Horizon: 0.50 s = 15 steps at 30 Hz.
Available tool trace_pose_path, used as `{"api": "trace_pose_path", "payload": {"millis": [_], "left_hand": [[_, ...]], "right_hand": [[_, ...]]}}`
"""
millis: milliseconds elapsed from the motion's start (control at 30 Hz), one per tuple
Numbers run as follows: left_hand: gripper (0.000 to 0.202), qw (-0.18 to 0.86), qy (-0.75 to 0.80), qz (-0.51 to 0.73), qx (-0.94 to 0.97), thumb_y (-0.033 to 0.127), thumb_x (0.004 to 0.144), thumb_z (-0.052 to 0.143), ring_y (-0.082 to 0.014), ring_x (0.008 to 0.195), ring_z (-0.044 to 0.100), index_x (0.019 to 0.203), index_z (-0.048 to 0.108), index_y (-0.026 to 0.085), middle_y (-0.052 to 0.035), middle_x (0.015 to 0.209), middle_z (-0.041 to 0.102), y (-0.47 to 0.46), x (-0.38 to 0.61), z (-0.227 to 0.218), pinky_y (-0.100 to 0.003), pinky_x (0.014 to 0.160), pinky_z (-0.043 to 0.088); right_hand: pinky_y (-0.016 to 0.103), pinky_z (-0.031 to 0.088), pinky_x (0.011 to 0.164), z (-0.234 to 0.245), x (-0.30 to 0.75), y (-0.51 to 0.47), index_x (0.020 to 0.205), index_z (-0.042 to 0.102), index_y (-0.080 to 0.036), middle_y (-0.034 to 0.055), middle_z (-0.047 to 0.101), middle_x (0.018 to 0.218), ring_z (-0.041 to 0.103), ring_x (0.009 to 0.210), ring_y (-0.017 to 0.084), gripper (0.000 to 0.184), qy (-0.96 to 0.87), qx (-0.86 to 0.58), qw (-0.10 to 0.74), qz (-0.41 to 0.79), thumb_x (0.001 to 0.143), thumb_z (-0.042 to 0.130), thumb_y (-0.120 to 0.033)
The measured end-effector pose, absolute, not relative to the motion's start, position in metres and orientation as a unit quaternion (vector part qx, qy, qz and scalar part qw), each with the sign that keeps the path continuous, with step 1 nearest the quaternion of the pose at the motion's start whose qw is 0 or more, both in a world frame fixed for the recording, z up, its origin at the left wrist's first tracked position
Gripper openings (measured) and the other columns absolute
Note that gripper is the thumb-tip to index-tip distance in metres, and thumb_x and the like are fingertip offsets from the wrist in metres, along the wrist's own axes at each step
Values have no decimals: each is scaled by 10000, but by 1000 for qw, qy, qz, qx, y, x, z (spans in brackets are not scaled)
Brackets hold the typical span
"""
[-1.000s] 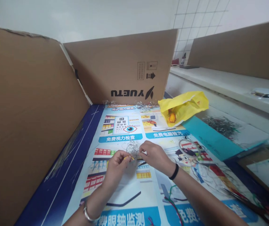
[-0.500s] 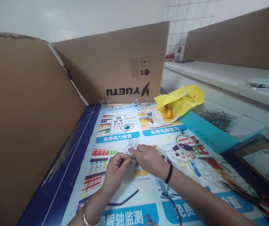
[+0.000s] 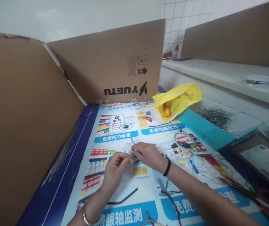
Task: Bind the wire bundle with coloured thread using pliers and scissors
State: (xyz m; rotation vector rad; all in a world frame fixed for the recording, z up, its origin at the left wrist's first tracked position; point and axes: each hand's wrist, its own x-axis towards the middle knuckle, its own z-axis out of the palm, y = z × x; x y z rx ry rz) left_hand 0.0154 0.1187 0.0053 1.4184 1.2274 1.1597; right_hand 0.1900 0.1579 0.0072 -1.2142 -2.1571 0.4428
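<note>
My left hand (image 3: 116, 166) is closed in a pinch on a small yellow piece (image 3: 131, 159) near the middle of the printed sheet (image 3: 146, 185). Close beside it, my right hand (image 3: 149, 156) has its fingers bent together at a loose tangle of thin silvery wire (image 3: 128, 146). The fingertips of both hands nearly meet at the tangle. Exactly what the right fingers grip is hidden behind them. Red and green cords (image 3: 172, 201) lie on the sheet below the right wrist.
A yellow bag (image 3: 183, 97) with an orange-yellow item stands at the back right. Beyond it lies a pile of wire pieces (image 3: 214, 116). Scissors (image 3: 244, 191) rest at the lower right. Cardboard panels (image 3: 96, 62) wall the left and back.
Both hands stay together at the wire tangle, with slight shifts of the fingers. The whole view has moved a little; nothing else visibly differs.
</note>
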Motion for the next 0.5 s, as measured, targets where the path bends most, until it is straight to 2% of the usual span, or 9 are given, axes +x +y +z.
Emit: {"api": "trace_pose_path", "payload": {"millis": [100,267,400,500], "left_hand": [[96,445,506,468,572,261,787,605,-158,736,576,801,591,167,-24,759,634,119,15,2,-260,700,441],[98,442,508,465,574,261,783,601,-159,731,572,802,587,166,-22,757,626,121,15,1,-261,690,440],[98,432,516,454,585,263,784,595,-160,726,573,805,598,167,-24,765,632,120,16,3,-260,681,443],[106,423,521,447,591,271,792,584,-163,731,576,813,602,168,-27,779,637,120,16,4,-262,686,445]], "right_hand": [[226,437,718,6,194,163,856,650,-208,19,653,846,599,802,138,150,-805,-457,330,188,818,531,-125],[207,432,641,6,198,167,809,632,-195,2,641,790,578,711,117,144,-791,-453,347,221,792,533,-92],[215,408,593,6,199,167,800,633,-196,0,623,737,553,654,122,108,-786,-457,346,231,794,543,-136],[224,407,645,8,201,168,824,643,-202,8,639,769,566,711,133,125,-793,-448,338,237,823,524,-164]]}}
